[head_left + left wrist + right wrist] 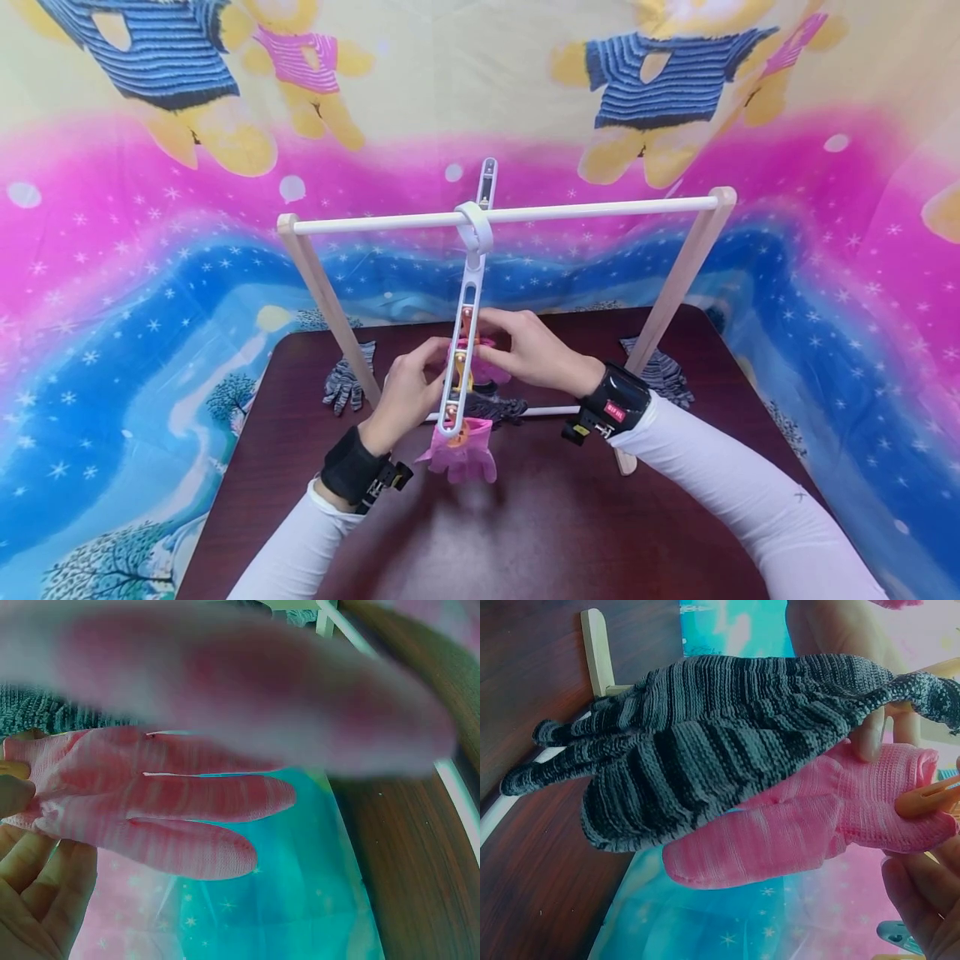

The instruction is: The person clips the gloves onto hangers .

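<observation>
A person in white sleeves works with both hands at a long white clip hanger point(475, 268), which hangs by its ring from the white top rod point(600, 209) of a small rack with wooden legs. The left hand point(410, 385) pinches the cuff of a pink striped knit glove point(199, 796); the right hand point(543, 354) grips that cuff from the other side, its fingertips close together. The glove is beneath the hanger, between the hands, fingers downward, and an orange clip point(928, 798) straddles its cuff. Whether the clip is fully closed cannot be told.

Just nearer the person, a black-and-grey striped glove point(727, 742) hangs with its cuff bunched. At the hanger's near end, a second pink glove point(461, 454) hangs below another orange clip.

The rack stands on a dark reddish-brown worktop point(570, 533). Grey striped gloves lie by its legs, one at the left point(345, 387) and more at the right point(663, 377), partly hidden by the arm. Behind is a colourful cloth backdrop point(420, 100) with teddy bears, snowflakes and trees.
</observation>
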A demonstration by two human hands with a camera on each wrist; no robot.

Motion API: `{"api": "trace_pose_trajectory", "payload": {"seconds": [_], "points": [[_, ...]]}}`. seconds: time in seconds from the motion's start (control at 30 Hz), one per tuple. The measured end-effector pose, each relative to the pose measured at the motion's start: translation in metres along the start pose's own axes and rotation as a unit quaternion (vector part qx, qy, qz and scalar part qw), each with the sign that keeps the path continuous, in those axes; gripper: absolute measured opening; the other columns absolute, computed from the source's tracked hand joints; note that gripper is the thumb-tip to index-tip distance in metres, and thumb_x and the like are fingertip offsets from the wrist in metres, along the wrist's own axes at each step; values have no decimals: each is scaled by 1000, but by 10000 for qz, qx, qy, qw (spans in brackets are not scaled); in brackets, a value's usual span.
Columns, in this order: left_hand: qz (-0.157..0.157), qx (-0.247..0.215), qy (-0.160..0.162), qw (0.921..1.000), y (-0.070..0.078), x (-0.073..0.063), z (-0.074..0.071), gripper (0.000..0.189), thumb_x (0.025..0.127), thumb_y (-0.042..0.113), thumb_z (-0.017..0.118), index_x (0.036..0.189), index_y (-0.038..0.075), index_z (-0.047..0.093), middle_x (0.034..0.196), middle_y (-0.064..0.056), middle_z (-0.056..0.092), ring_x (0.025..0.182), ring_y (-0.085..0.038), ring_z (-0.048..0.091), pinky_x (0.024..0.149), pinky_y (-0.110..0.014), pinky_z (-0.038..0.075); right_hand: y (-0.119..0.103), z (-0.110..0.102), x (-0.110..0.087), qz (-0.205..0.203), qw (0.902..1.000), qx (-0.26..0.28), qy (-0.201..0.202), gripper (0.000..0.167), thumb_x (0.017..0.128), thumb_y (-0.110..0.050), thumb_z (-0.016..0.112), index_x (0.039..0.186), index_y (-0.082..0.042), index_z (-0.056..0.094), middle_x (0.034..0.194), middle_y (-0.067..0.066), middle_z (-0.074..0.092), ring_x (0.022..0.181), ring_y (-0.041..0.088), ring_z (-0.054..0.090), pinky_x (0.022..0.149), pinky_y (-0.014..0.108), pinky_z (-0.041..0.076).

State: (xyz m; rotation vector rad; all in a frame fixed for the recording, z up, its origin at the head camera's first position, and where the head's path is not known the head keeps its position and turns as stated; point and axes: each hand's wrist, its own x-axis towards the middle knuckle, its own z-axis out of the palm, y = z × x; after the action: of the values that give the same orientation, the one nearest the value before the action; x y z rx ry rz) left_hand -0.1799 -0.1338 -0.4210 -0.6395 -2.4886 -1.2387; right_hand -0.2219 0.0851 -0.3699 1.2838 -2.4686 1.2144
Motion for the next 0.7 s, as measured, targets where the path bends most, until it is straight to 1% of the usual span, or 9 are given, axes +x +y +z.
{"api": "trace_pose_trajectory", "payload": {"seconds": [0.07, 0.13, 0.2, 0.3, 0.37, 0.43, 0.53, 0.7], "points": [[28, -61, 27, 10000, -1, -1, -1, 27, 95, 10, 70, 121, 9, 67, 103, -9, 77, 90, -18, 74, 76, -32, 61, 1, 0, -1, -45, 10000, -43, 12, 28, 96, -20, 70, 123, -12, 66, 113, 2, 75, 102, 11, 70, 81, 31, 55], [47, -93, 64, 9999, -2, -2, -2, 27, 95, 10, 70, 121, 9, 67, 103, -9, 76, 92, -18, 73, 79, -35, 60, 2, -1, -3, -62, 9999, -87, 46, 32, 97, -22, 69, 127, -12, 65, 115, 3, 75, 101, 12, 68, 80, 35, 53], [25, -80, 89, 9999, -3, -3, -3, 28, 95, 11, 70, 122, 9, 67, 104, -9, 76, 93, -19, 73, 82, -38, 59, 3, -2, -5, -42, 9999, -105, 83, 36, 97, -21, 69, 131, -11, 64, 120, 4, 73, 106, 14, 68, 86, 39, 55], [-66, -56, 119, 9999, -3, -4, -6, 30, 95, 13, 69, 125, 9, 67, 108, -9, 76, 96, -20, 72, 84, -42, 58, 5, -4, -8, 6, 9999, -85, 133, 43, 97, -21, 68, 137, -8, 61, 129, 8, 71, 119, 19, 66, 99, 45, 54], [-136, -66, 120, 9998, -4, -5, -8, 31, 96, 14, 69, 126, 9, 66, 109, -10, 76, 96, -21, 72, 85, -46, 58, 6, -5, -9, 37, 9999, -63, 146, 44, 98, -20, 67, 139, -7, 60, 132, 8, 69, 124, 22, 65, 104, 46, 52], [-199, -95, 104, 9997, -5, -6, -9, 31, 96, 14, 68, 127, 10, 66, 110, -10, 76, 98, -22, 72, 85, -48, 57, 7, -5, -11, 41, 9998, -55, 161, 44, 97, -19, 67, 138, -6, 60, 133, 9, 68, 125, 23, 64, 106, 44, 51], [-253, -113, 53, 9996, -7, -7, -10, 32, 97, 17, 67, 128, 11, 66, 110, -9, 76, 99, -22, 72, 86, -48, 57, 10, -5, -12, 18, 9998, -63, 184, 43, 97, -18, 67, 138, -7, 61, 134, 8, 68, 126, 22, 63, 107, 42, 50], [-299, -80, 54, 9995, -12, -9, -11, 33, 98, 22, 68, 130, 13, 65, 114, -8, 75, 102, -21, 72, 88, -43, 56, 13, -4, -15, 39, 9998, -25, 213, 41, 97, -18, 67, 136, -7, 62, 133, 7, 69, 127, 21, 63, 107, 42, 51]]}}
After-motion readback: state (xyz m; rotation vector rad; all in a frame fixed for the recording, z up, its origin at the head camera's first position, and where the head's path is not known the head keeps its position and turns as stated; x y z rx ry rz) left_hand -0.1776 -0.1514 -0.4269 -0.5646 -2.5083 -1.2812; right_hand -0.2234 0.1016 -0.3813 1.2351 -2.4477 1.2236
